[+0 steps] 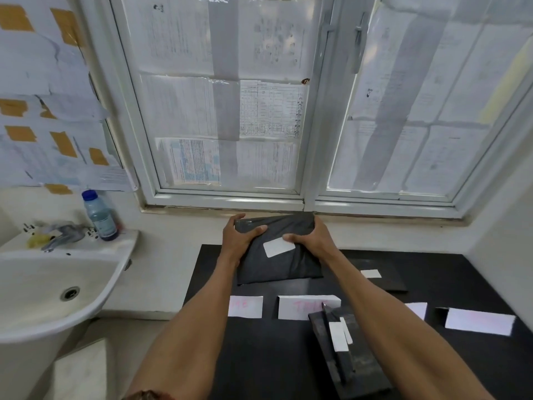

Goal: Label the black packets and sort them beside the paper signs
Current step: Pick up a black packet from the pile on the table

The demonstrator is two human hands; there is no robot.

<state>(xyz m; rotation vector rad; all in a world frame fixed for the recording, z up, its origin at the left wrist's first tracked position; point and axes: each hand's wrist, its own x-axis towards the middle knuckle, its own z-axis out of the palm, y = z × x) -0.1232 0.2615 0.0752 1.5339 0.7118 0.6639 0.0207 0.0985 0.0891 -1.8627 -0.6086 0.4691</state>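
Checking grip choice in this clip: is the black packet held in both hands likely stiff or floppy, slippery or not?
Probably floppy: the black packet creases and bulges where the left hand and right hand grip its upper corners. Its film has a sheen, so it may be somewhat slippery. Likely not fragile; it looks soft-filled.

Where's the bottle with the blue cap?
In the head view the blue-capped bottle stands at the far left, on the back ledge of the white sink, just right of the tap.
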